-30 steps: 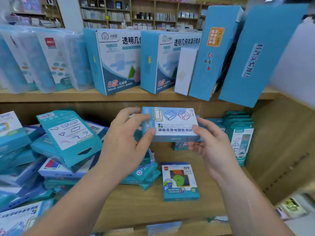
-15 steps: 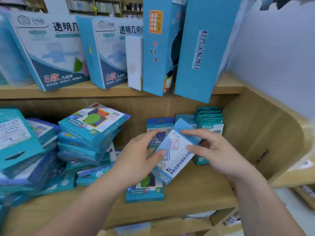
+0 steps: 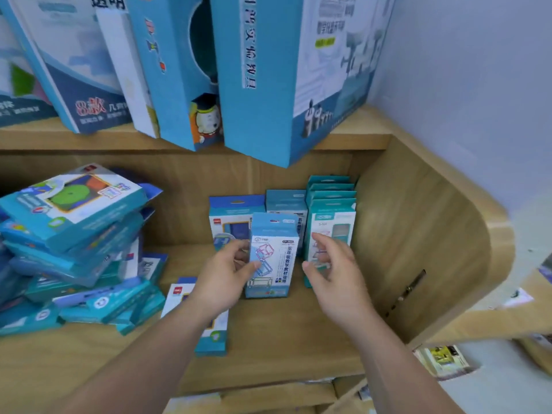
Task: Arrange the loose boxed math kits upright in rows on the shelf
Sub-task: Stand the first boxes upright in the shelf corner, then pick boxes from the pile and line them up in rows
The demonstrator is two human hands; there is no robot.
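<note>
A light-blue boxed math kit point(image 3: 273, 258) with cube drawings stands upright on the wooden shelf point(image 3: 283, 333), in front of other upright kits. My left hand point(image 3: 222, 274) holds its left edge, thumb on the front face and fingers at the side. My right hand point(image 3: 331, 268) hovers just right of the box with fingers spread, touching nothing. Behind stand a blue kit point(image 3: 233, 218), a teal kit point(image 3: 286, 204) and a row of teal kits point(image 3: 333, 201) against the shelf's right wall.
A messy pile of loose flat kits point(image 3: 74, 237) fills the shelf's left side. One kit point(image 3: 213, 336) lies flat under my left forearm. Large blue boxes point(image 3: 257, 85) stand on the upper shelf and overhang it. The curved wooden side panel point(image 3: 424, 234) closes the right end.
The box, held flat and then tilted in both hands, now stands upright on the shelf. My right hand has let go and drawn off to the right. The camera has swung right and down.
</note>
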